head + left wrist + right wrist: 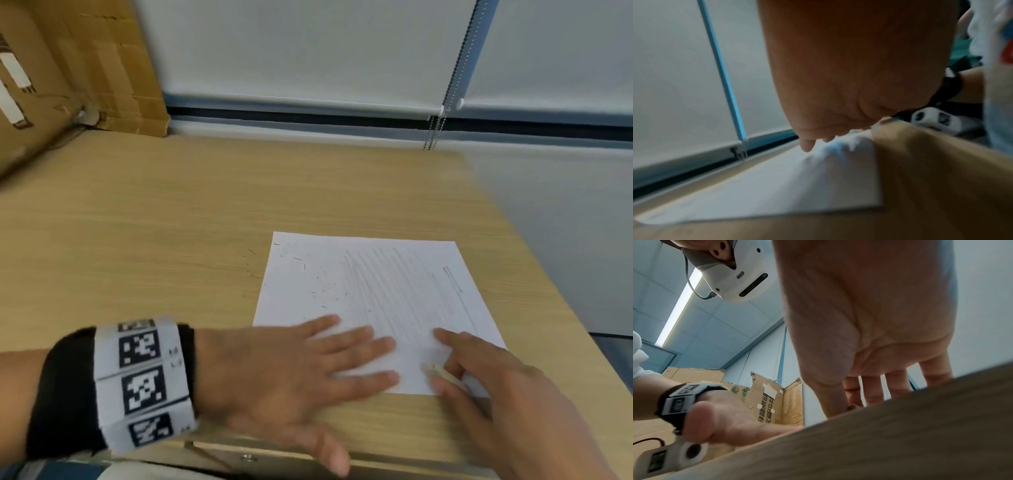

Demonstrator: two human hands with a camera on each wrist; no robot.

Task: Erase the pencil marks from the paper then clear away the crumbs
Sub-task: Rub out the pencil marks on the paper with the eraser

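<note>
A white sheet of paper [373, 294] lies on the wooden table [171, 240], near the front right. Faint grey pencil strokes [404, 287] cover its right half. Dark eraser crumbs [322, 291] are scattered over its left part and on the wood just left of it. My left hand [308, 370] lies flat, fingers spread, pressing the paper's near left corner. My right hand [479, 370] pinches a pale eraser [442, 371] between thumb and fingers at the paper's near edge. The left wrist view shows the paper [797, 186] from low down; the right wrist view shows my right hand's fingers [873, 389] behind the table edge.
A large cardboard box [68, 75] stands at the back left corner of the table. White roller blinds with a bead chain [442, 102] hang behind. The table's right edge [534, 246] runs close beside the paper, its front edge just under my hands.
</note>
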